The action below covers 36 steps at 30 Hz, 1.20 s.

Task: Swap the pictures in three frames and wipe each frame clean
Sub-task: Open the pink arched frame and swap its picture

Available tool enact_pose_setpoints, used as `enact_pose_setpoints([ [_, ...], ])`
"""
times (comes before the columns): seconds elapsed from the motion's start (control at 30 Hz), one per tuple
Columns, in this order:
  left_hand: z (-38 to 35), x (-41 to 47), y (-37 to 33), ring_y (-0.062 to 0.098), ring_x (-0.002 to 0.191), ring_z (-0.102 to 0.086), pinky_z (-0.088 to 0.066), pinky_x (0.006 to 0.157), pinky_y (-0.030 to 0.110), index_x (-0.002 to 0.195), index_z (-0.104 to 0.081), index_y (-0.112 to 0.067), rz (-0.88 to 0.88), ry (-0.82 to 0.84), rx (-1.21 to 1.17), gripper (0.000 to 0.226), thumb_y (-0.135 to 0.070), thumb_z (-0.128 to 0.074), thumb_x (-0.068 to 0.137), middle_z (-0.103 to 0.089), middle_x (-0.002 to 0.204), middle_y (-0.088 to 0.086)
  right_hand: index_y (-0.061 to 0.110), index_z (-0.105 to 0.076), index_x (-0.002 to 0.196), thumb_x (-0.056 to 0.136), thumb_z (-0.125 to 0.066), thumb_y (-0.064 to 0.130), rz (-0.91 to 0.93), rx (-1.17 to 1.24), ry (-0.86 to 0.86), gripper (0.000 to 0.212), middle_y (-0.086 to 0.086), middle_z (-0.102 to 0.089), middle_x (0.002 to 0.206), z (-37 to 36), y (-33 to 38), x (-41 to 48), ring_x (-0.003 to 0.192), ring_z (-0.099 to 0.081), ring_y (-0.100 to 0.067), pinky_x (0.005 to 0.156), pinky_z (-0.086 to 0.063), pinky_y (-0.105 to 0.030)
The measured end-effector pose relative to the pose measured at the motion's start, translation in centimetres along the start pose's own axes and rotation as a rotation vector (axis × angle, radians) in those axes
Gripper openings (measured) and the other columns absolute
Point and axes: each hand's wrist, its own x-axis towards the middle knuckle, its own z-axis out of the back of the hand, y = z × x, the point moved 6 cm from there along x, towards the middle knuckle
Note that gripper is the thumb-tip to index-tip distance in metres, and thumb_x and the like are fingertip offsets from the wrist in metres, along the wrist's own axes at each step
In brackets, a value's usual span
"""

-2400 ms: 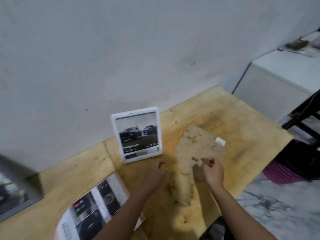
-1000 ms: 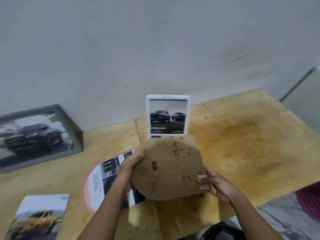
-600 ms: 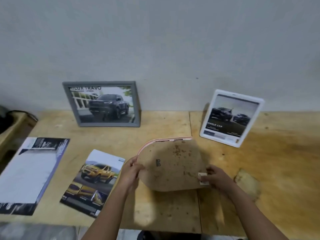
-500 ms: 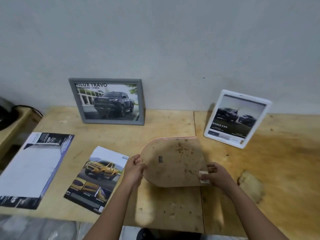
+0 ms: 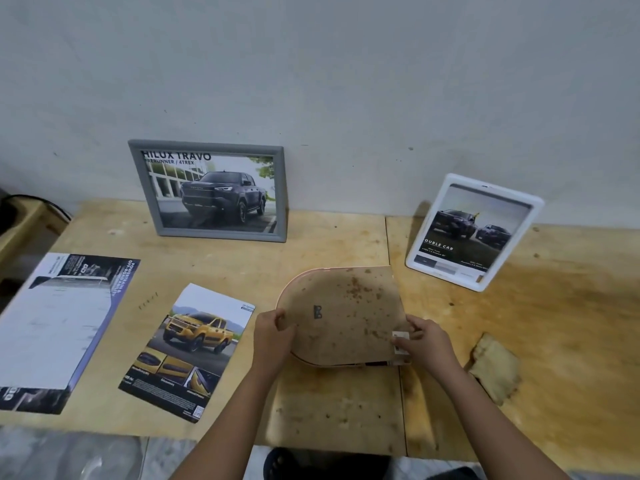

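Note:
An arch-shaped frame lies face down on the wooden table, its stained brown backing board (image 5: 346,313) up and a pink rim showing along the far edge. My left hand (image 5: 272,336) grips its rounded left end. My right hand (image 5: 424,342) holds its right edge and pinches a small white tab (image 5: 400,341). A grey frame (image 5: 211,190) with a dark pickup picture leans on the wall. A white frame (image 5: 472,232) with a two-truck picture leans at the right. A loose yellow-truck picture (image 5: 188,351) lies left of my hands.
A large brochure (image 5: 57,327) lies at the table's (image 5: 571,341) left end. A torn brown cardboard piece (image 5: 495,367) rests right of my right hand. The wall stands close behind the frames. The table's near edge runs just below my forearms.
The view swung left from the table's right end. I lifted the arched backing board, carried it left, and laid it down on the pink arch frame; both hands still hold it.

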Motion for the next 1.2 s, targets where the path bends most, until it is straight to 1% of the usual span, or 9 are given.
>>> enact_pose_setpoints([
  [0.13, 0.4, -0.4, -0.2, 0.022, 0.106, -0.052, -0.039, 0.085, 0.022, 0.120, -0.056, -0.004, -0.082, -0.038, 0.050, 0.033, -0.003, -0.054, 0.087, -0.057, 0.118, 0.011, 0.018, -0.060, 0.122, 0.082, -0.070, 0.017, 0.008, -0.071, -0.013, 0.042, -0.003, -0.053, 0.098, -0.7, -0.5, 0.2, 0.086, -0.050, -0.014, 0.051, -0.037, -0.008],
  [0.3, 0.8, -0.2, 0.1, 0.025, 0.103, -0.052, -0.037, 0.082, 0.023, 0.113, -0.060, -0.002, -0.111, -0.095, 0.072, 0.030, 0.002, -0.052, 0.084, -0.060, 0.112, 0.012, 0.024, -0.057, 0.126, 0.082, -0.070, 0.023, 0.022, -0.161, -0.017, 0.046, -0.002, -0.049, 0.103, -1.2, -0.8, 0.1, 0.089, -0.048, -0.012, 0.062, -0.037, -0.011],
  [0.43, 0.2, 0.0, 0.6, 0.029, 0.105, -0.053, -0.036, 0.081, 0.024, 0.111, -0.057, -0.004, -0.093, -0.085, 0.046, 0.023, -0.005, -0.052, 0.088, -0.057, 0.107, 0.011, 0.022, -0.047, 0.135, 0.081, -0.070, 0.028, 0.028, -0.259, -0.054, 0.059, 0.000, -0.047, 0.111, -1.1, -0.8, -0.3, 0.100, -0.045, -0.012, 0.083, -0.044, -0.024],
  [0.57, -0.3, -0.2, 0.7, 0.026, 0.120, -0.043, -0.040, 0.097, 0.032, 0.130, -0.045, -0.009, -0.127, 0.000, 0.065, 0.071, -0.042, -0.070, 0.073, -0.047, 0.131, 0.011, 0.024, -0.049, 0.131, 0.073, -0.072, 0.040, 0.169, -0.406, -0.122, 0.065, 0.002, -0.046, 0.124, -1.6, 0.0, -0.8, 0.116, -0.044, -0.016, 0.095, -0.044, -0.033],
  [0.67, -1.6, -1.2, 0.6, 0.021, 0.141, -0.016, -0.023, 0.113, 0.035, 0.148, -0.018, -0.013, -0.255, 0.130, 0.236, 0.107, -0.063, -0.062, 0.064, -0.015, 0.154, 0.004, 0.021, -0.039, 0.141, 0.072, -0.070, 0.052, 0.333, -0.450, 0.022, 0.082, -0.001, -0.029, 0.147, -4.1, 0.7, -1.0, 0.137, -0.026, -0.021, 0.113, -0.029, -0.037],
  [0.83, -2.7, -1.4, 0.9, 0.017, 0.146, 0.010, -0.009, 0.117, 0.033, 0.149, 0.008, -0.015, -0.278, 0.229, 0.375, 0.113, -0.062, -0.062, 0.075, 0.018, 0.157, -0.001, 0.028, -0.008, 0.150, 0.060, -0.040, 0.082, 0.308, -0.547, 0.198, 0.110, 0.002, 0.008, 0.158, -6.7, 0.6, -0.7, 0.144, 0.016, -0.024, 0.116, 0.000, -0.047],
  [0.93, -2.9, -1.0, 0.6, 0.021, 0.144, 0.017, -0.005, 0.117, 0.035, 0.149, 0.009, -0.011, -0.265, 0.249, 0.485, 0.110, -0.062, -0.058, 0.078, 0.023, 0.155, 0.005, 0.026, -0.011, 0.150, 0.059, -0.047, 0.078, 0.286, -0.517, 0.219, 0.111, 0.003, 0.006, 0.158, -6.5, 0.9, -0.4, 0.144, 0.015, -0.025, 0.116, -0.002, -0.048],
  [1.07, -3.5, -0.3, -0.6, 0.026, 0.142, 0.023, -0.004, 0.117, 0.036, 0.149, 0.006, -0.009, -0.228, 0.302, 0.621, 0.108, -0.055, -0.062, 0.079, 0.022, 0.155, 0.012, 0.021, -0.016, 0.147, 0.075, -0.069, 0.041, 0.251, -0.540, 0.252, 0.092, 0.000, 0.002, 0.157, -6.6, 1.7, 0.6, 0.144, 0.012, -0.029, 0.117, -0.009, -0.043],
  [1.2, -4.1, 0.2, -1.2, 0.029, 0.140, 0.028, -0.005, 0.117, 0.037, 0.148, 0.009, -0.006, -0.220, 0.360, 0.678, 0.110, -0.053, -0.063, 0.080, 0.027, 0.153, 0.016, 0.025, -0.015, 0.147, 0.075, -0.071, 0.043, 0.206, -0.613, 0.280, 0.093, 0.001, 0.004, 0.157, -6.7, 2.2, 1.2, 0.143, 0.010, -0.032, 0.115, -0.018, -0.043],
])
